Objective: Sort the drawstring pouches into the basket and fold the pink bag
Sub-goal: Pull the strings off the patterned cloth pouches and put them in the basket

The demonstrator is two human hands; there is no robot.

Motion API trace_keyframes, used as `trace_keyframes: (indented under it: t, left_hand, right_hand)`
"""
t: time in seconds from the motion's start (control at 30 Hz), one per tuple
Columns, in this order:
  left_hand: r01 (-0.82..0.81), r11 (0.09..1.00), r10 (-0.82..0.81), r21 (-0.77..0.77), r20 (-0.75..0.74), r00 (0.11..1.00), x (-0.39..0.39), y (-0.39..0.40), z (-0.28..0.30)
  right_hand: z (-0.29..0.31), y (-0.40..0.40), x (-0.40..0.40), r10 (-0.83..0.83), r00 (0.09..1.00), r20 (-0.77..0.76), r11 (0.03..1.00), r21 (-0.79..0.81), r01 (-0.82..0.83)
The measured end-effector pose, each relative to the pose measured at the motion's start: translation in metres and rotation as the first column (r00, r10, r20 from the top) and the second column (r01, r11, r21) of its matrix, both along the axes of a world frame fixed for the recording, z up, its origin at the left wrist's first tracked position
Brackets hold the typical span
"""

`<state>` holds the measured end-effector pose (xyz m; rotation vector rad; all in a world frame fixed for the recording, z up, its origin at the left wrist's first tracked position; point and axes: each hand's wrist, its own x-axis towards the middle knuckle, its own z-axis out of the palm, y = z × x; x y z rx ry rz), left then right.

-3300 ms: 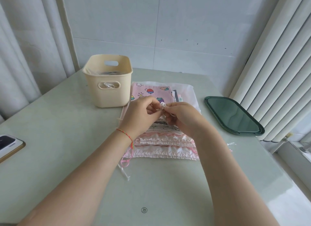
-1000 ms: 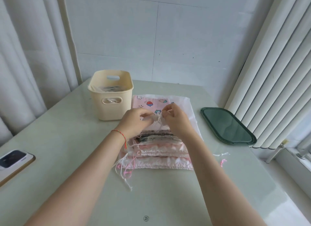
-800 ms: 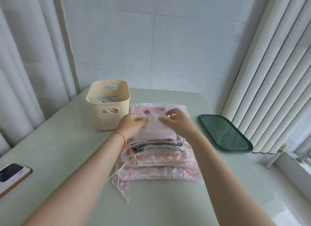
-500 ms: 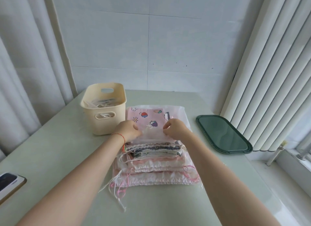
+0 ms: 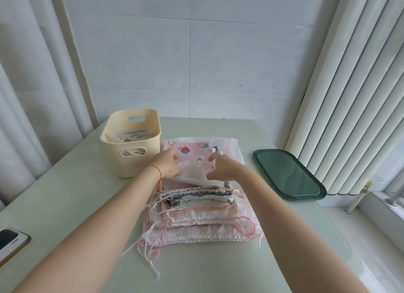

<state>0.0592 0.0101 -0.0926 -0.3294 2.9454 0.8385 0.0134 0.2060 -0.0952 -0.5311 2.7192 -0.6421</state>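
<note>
Presently, item: a stack of drawstring pouches [image 5: 197, 207] on the pale green table [image 5: 65, 196], taken here as the landmark. Topmost piece: a thin white pouch [image 5: 192, 172], its near edge raised off the stack. Left hand [image 5: 167, 165] at that pouch's left edge, fingers curled onto the fabric and pinching it. Right hand [image 5: 220, 167] at the right edge, fingers bent and spread; whether they actually grip the fabric or merely rest on it cannot be told. Pink bag [image 5: 188, 147] with a cartoon print lies flat beneath the stack, showing beyond its far side, unfolded. Cream basket [image 5: 131, 144] stands just left of the stack's far end, already holding some pouches, a cord showing through its handle slot. Loose white and pink cords [image 5: 150, 247] trail from the stack's near left corner. Green tray [image 5: 288, 174] lies well to the right of the stack; a phone [image 5: 11, 242] far to its left. Step in hand, by judgement: lifting the top pouch for transfer. Next move likely calls for carrying it leftward over the basket rim, keeping its cords from snagging the stack.
</note>
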Motion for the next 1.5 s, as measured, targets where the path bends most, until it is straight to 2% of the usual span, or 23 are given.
trace_keyframes:
  t: [0.1, 0.2, 0.3, 0.43, 0.63, 0.73, 0.8, 0.9, 1.0, 1.17, 1.23, 1.37, 1.5]
  left_hand:
    - [0.110, 0.987, -0.075, 0.120, -0.269, 0.960, 0.003, 0.002, 0.004]
    - [0.221, 0.973, -0.168, 0.058, -0.475, 0.864, 0.007, 0.009, 0.020]
    - [0.215, 0.976, -0.187, -0.017, -0.566, 0.803, 0.006, 0.011, 0.035]
    - [0.125, 0.992, -0.117, -0.032, -0.620, 0.776, 0.003, -0.005, 0.045]
    - [0.114, 0.993, -0.071, 0.023, -0.658, 0.750, 0.009, -0.036, 0.056]
    - [0.112, 0.976, 0.041, 0.188, -0.658, 0.752, 0.014, -0.064, 0.064]
    - [0.158, 0.927, 0.098, 0.341, -0.626, 0.773, 0.017, -0.081, 0.069]
    - [0.171, 0.870, 0.161, 0.463, -0.593, 0.789, 0.023, -0.104, 0.074]
    - [0.125, 0.864, 0.217, 0.488, -0.585, 0.782, 0.025, -0.119, 0.075]
    - [0.098, 0.864, 0.218, 0.494, -0.543, 0.811, 0.026, -0.134, 0.066]
    - [0.164, 0.786, 0.223, 0.596, -0.521, 0.824, 0.027, -0.134, 0.067]
    - [0.305, 0.550, 0.230, 0.778, -0.492, 0.840, 0.026, -0.132, 0.074]
    - [0.342, 0.458, 0.244, 0.820, -0.486, 0.839, 0.018, -0.140, 0.077]
  right_hand:
    - [0.022, 0.002, 0.004, 0.075, 0.990, 0.120, 0.966, -0.256, -0.043]
    - [0.037, 0.002, 0.000, 0.145, 0.980, 0.139, 0.950, -0.298, -0.098]
    - [0.054, 0.006, -0.002, 0.157, 0.979, 0.133, 0.939, -0.327, -0.107]
    - [0.077, 0.005, 0.001, 0.190, 0.969, 0.160, 0.902, -0.419, -0.107]
    - [0.090, -0.032, 0.005, 0.103, 0.994, 0.047, 0.914, -0.399, -0.076]
    - [0.097, -0.062, -0.002, 0.082, 0.996, -0.032, 0.925, -0.368, -0.088]
    - [0.105, -0.078, -0.005, 0.133, 0.991, -0.002, 0.909, -0.399, -0.123]
    - [0.111, -0.102, -0.009, 0.221, 0.970, 0.106, 0.911, -0.378, -0.166]
    - [0.107, -0.123, -0.010, 0.210, 0.968, 0.139, 0.922, -0.359, -0.148]
    - [0.094, -0.144, -0.008, 0.192, 0.963, 0.189, 0.940, -0.317, -0.125]
    - [0.091, -0.143, -0.008, 0.176, 0.961, 0.212, 0.950, -0.294, -0.109]
    - [0.092, -0.141, -0.011, 0.163, 0.963, 0.217, 0.925, -0.373, -0.072]
    - [0.102, -0.147, -0.014, 0.120, 0.983, 0.138, 0.882, -0.470, -0.042]
